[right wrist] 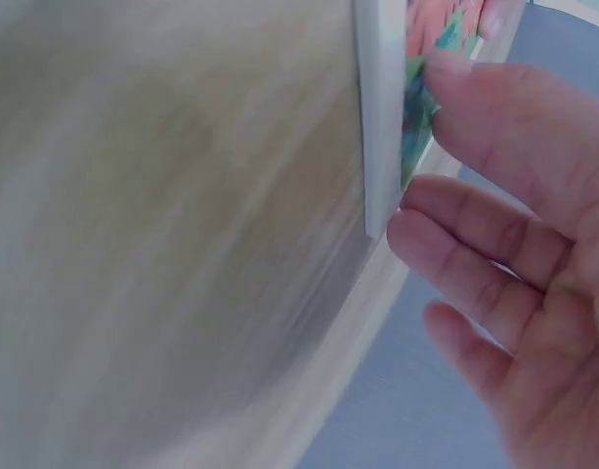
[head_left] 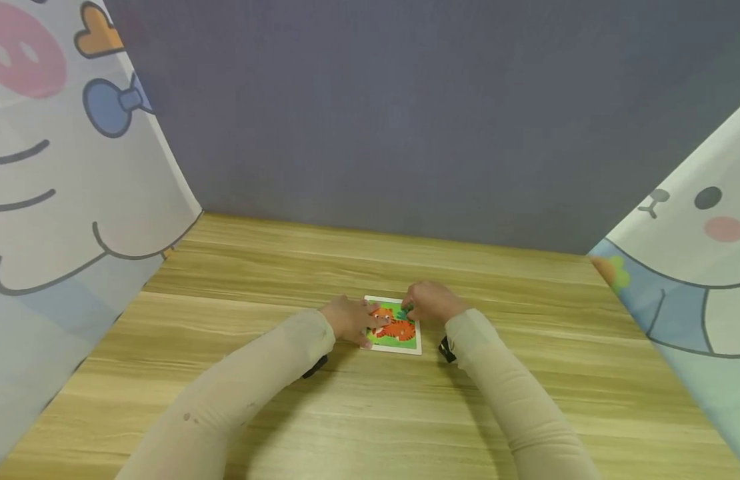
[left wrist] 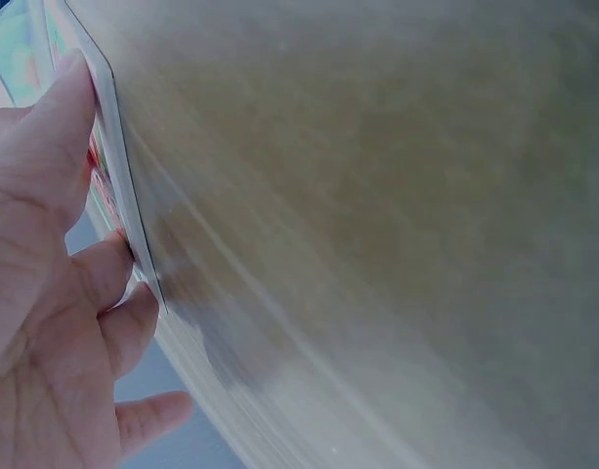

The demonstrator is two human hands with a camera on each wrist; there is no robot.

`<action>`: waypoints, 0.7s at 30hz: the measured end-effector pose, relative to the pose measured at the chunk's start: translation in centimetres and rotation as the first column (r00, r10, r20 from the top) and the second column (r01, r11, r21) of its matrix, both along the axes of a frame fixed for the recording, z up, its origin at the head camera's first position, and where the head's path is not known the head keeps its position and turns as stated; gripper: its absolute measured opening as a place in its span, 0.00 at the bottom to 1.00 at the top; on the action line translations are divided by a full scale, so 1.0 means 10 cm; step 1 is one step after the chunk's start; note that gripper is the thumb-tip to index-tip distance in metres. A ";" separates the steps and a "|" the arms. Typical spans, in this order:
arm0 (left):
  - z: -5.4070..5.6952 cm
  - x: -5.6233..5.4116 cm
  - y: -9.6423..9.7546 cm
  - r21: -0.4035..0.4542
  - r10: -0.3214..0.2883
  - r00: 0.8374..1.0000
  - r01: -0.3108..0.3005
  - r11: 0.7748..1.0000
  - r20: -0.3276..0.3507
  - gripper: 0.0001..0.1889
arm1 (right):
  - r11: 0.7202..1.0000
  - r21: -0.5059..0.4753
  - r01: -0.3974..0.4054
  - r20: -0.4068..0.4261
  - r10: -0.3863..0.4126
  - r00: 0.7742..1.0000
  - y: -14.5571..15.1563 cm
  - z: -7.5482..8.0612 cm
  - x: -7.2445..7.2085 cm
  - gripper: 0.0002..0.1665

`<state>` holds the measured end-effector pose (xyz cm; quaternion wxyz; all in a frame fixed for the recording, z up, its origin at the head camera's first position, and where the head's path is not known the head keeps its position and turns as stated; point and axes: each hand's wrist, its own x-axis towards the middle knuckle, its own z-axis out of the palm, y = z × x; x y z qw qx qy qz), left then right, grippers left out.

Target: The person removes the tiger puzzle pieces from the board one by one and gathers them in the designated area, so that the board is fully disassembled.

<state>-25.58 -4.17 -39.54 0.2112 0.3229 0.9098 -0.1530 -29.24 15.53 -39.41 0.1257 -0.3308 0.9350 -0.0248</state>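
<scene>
A picture board [head_left: 396,341] lay flat near the middle of the wooden tabletop [head_left: 346,427]. It had a white border and a green ground, and on it was an orange tiger [head_left: 401,331] with dark stripes. The left hand [head_left: 348,319] rested on the left part of the board with its fingers straight and spread apart, so it was widely open and had nothing gripped. The right hand [head_left: 433,303] was at the upper right corner, with its fingers bent and its thumb touching a dark teal part [head_left: 403,315] of the picture; whether it pinched something there, I could not tell. Both arms wore pale sleeves, and a black object [head_left: 315,367] was seen under the left wrist, and another black object [head_left: 447,350] beside the right one. Behind the tabletop stood a plain grey panel [head_left: 370,120], and at both sides were pale sheets [head_left: 40,167] printed with cartoon animals.
</scene>
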 end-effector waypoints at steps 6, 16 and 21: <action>0.01 0.01 -0.01 -0.011 -0.006 1.000 0.006 1.000 -0.009 0.37 | 0.998 -0.063 -0.019 -0.007 0.019 1.000 0.02 0.00 0.02 0.12; 0.01 0.05 0.00 -0.030 -0.035 0.999 0.034 0.999 -0.034 0.37 | 0.940 -0.238 0.243 0.200 -0.197 0.960 -0.01 -0.14 -0.01 0.18; 0.03 0.07 0.00 -0.026 -0.031 0.999 0.030 0.999 -0.032 0.37 | 0.923 -0.223 0.313 0.229 -0.262 0.937 -0.05 -0.10 -0.01 0.20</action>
